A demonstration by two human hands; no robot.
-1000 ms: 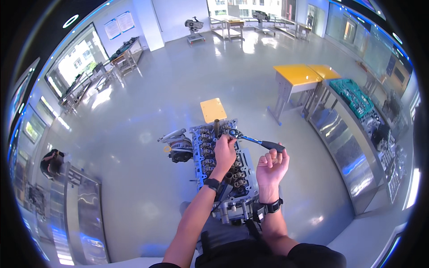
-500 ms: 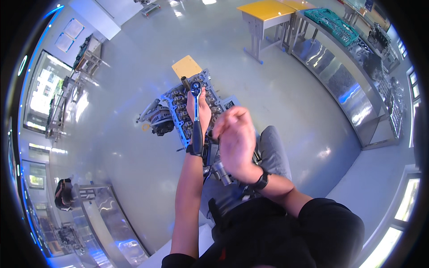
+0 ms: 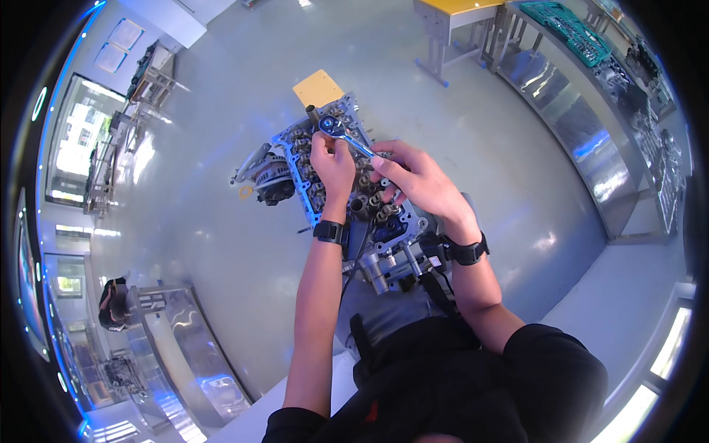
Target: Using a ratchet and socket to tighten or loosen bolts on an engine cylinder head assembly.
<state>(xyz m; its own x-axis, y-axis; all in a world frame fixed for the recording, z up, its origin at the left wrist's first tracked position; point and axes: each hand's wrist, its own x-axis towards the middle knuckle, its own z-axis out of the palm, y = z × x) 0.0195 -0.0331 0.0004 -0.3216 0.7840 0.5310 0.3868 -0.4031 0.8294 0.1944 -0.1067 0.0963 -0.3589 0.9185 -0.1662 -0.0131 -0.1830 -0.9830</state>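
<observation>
My left hand (image 3: pixel 331 166) is closed on the head of a ratchet wrench (image 3: pixel 353 142), above the valve gear of an engine cylinder head (image 3: pixel 415 224). The wrench slants down to the right, where my right hand (image 3: pixel 419 181) grips its handle, thumb on top and fingers curled. Just behind the wrench head stands a dark metal tube (image 3: pixel 312 116). An alternator-like unit (image 3: pixel 275 190) juts from the engine's left side; whatever sits under the wrench head is hidden by my fingers.
A yellow board (image 3: pixel 314 87) lies beyond the engine. At upper right are a yellow desk (image 3: pixel 454 6) and a teal tool case (image 3: pixel 561 33) on a steel bench (image 3: pixel 550 125). Another person (image 3: pixel 112 306) is at lower left beside a steel counter (image 3: pixel 170 332).
The wrench handle swung from pointing right to pointing down, and now slants down-right. My right hand has turned over and come onto the handle. The view has tilted downward.
</observation>
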